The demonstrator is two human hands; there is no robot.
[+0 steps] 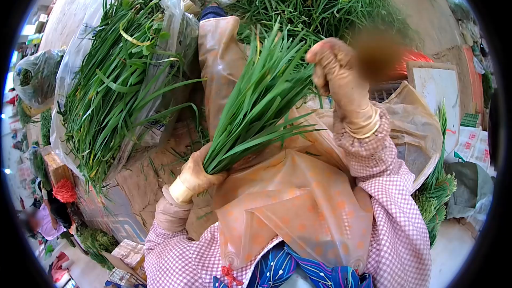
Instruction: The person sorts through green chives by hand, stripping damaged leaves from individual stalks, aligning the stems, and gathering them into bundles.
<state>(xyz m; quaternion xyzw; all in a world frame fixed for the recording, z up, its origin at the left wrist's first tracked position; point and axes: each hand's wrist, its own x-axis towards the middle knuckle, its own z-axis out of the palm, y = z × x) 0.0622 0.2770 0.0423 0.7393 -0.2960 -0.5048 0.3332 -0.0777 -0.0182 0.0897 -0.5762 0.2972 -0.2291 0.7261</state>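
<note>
A bunch of long green leaves (pixel 261 96) fans upward over my lap. My left hand (pixel 196 177), in a pale tan glove, is wrapped round its lower end. To the right of the leaf tips my right hand (pixel 336 66), gloved the same way, is raised with its fingers curled together; whether anything is between them cannot be made out. A translucent apron (pixel 298 202) covers my lap and legs. On the left, a clear plastic bag (pixel 66 101) holds a big heap of similar leaves (pixel 112 85).
A large pile of loose greens (pixel 320 0) lies ahead, beyond my foot. At the right are a white board (pixel 436 93), upright green bundles (pixel 433 202) and a dark green bag (pixel 469 189). Red netting (pixel 65 190) and another person (pixel 49 224) are at far left.
</note>
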